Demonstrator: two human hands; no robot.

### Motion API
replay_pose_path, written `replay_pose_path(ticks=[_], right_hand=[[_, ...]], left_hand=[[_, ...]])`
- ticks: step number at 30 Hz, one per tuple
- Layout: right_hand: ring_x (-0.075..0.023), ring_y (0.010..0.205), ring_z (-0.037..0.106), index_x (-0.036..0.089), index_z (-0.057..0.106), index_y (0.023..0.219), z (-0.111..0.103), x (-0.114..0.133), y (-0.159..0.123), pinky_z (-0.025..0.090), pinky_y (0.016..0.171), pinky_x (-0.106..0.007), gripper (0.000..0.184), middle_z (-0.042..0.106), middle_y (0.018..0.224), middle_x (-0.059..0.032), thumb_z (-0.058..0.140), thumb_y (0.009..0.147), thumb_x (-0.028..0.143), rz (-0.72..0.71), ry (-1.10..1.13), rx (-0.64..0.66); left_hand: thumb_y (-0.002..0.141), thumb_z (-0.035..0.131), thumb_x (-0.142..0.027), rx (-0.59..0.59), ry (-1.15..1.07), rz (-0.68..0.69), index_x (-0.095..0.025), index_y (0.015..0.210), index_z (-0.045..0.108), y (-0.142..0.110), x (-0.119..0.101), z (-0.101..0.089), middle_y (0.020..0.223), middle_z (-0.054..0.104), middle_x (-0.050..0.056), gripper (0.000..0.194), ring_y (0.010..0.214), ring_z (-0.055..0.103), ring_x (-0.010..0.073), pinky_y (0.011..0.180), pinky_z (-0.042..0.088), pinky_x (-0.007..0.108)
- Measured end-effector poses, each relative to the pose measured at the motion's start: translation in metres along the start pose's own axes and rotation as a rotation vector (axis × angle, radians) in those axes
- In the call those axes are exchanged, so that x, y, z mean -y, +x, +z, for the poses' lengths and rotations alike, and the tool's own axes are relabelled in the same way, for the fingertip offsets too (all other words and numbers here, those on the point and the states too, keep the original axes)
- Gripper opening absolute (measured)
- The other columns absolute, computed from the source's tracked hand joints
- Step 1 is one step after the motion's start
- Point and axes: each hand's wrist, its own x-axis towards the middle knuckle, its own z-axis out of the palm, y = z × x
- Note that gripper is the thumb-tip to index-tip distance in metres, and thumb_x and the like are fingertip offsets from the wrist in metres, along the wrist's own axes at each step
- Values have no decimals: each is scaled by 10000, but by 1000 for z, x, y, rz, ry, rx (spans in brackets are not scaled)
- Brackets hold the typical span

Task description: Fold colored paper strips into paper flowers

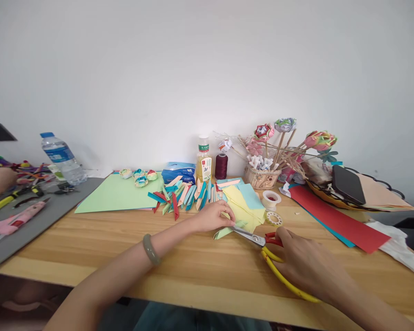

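My right hand (301,264) grips a pair of scissors (257,240) with red and yellow handles, the blades pointing left. Their tips meet the pinched fingers of my left hand (215,216), and whatever is between those fingers is too small to make out. Just under the blades lies a folded light green paper piece (223,233). Beyond my left hand, yellow paper sheets (239,204) overlap blue paper (251,196). Several folded paper strips (189,195) in red, teal, peach and green are heaped behind my left wrist.
Tape rolls (272,198) lie right of the yellow sheets. A flower basket (262,178), thread spool (221,166) and bottle (204,168) stand along the wall. Red paper (338,218) lies right, green sheets (117,195) left. Another person's hand (0,179) is at the far left near a glue gun (20,218).
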Motion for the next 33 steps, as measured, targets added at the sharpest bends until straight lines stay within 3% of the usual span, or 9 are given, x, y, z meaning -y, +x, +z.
replay_pose_path(ticks=[7, 16, 24, 33], right_hand=[[-276, 680, 660, 212, 519, 825, 1, 4, 6, 360, 471, -284, 158, 706, 802, -70, 482, 755, 348, -32, 29, -45], [-280, 658, 662, 203, 518, 834, 7, 2, 9, 324, 447, -276, 164, 712, 782, -75, 471, 767, 345, -22, -21, -19], [-302, 795, 643, 190, 473, 951, 11, 2, 13, 362, 541, -305, 276, 682, 907, -102, 461, 770, 398, -34, -25, 10], [-305, 748, 631, 182, 463, 900, 6, 14, 17, 326, 544, -311, 280, 668, 853, -121, 428, 790, 438, -18, 30, 72]], left_hand=[[698, 646, -306, -36, 60, 10, -215, 761, 688, 3, -1, 3, 936, 537, 11, 118, 897, 529, 139, 810, 396, 232], [657, 690, -325, -148, 190, 26, -253, 690, 707, 3, 0, 3, 918, 484, 18, 81, 994, 423, 190, 895, 298, 325], [653, 691, -370, -143, 199, 27, -252, 713, 715, 2, -1, 6, 897, 490, 23, 135, 967, 423, 186, 874, 311, 319], [632, 705, -375, -102, 167, 7, -258, 710, 719, 3, 2, 8, 870, 523, 17, 141, 954, 431, 188, 866, 315, 312]])
